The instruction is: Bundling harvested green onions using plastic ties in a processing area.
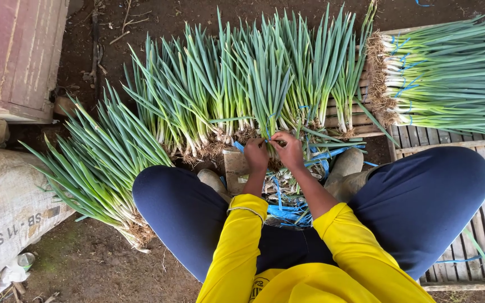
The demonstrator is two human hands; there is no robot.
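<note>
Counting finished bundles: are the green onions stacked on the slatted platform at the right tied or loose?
Tied. The green onions on the slatted platform lie flat with blue strapping looped around their white stalks near the roots.

Bright yellow long sleeves (pixel 237 252) (cuffs pushed up the forearms), navy trousers (pixel 181 213), muddy grey-green boots (pixel 346 165).

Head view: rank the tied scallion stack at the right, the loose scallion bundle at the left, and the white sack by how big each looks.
1. Tied scallion stack and white sack: look alike, and both are cut off by the frame, so unranked.
2. Loose scallion bundle: smaller, fully visible.
</note>
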